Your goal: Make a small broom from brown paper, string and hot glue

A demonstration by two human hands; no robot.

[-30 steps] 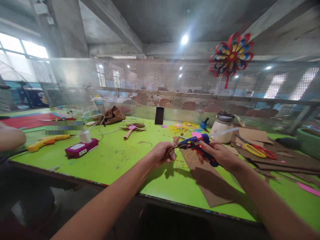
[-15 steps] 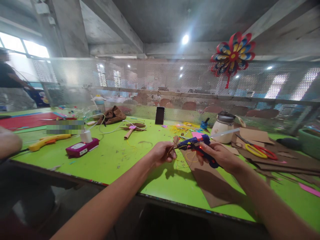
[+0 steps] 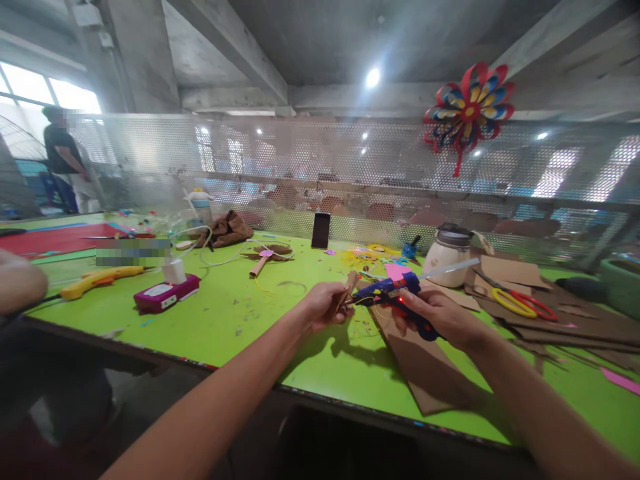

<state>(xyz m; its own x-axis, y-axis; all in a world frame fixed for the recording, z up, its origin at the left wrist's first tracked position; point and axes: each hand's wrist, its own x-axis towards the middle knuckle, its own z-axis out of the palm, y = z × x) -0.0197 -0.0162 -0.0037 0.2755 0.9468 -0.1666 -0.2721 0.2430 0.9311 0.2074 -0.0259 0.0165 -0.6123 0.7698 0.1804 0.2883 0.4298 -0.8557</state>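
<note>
My right hand (image 3: pixel 434 311) is wrapped round the grip of a dark blue glue gun (image 3: pixel 387 290). A clear glue stick (image 3: pixel 450 268) juts from its rear, and a small red light glows on its side. In my left hand (image 3: pixel 323 305) I pinch a small brown cardboard piece (image 3: pixel 351 283). The gun's nozzle is right at this piece; whether they touch I cannot tell. Under my right arm lies a long brown cardboard strip (image 3: pixel 425 363) on the green table (image 3: pixel 210 333).
Red and yellow scissors (image 3: pixel 523 304) lie on cardboard sheets at right, beside a lidded jar (image 3: pixel 447 257). A phone (image 3: pixel 321 231) stands at the back. Left are a purple power strip (image 3: pixel 167 293), a yellow glue gun (image 3: pixel 103 280) and a person's arm (image 3: pixel 20 283).
My hands stay in nearly the same place, with the glue gun tilted slightly differently at the cardboard piece. In the left background a standing person has moved to the right.
</note>
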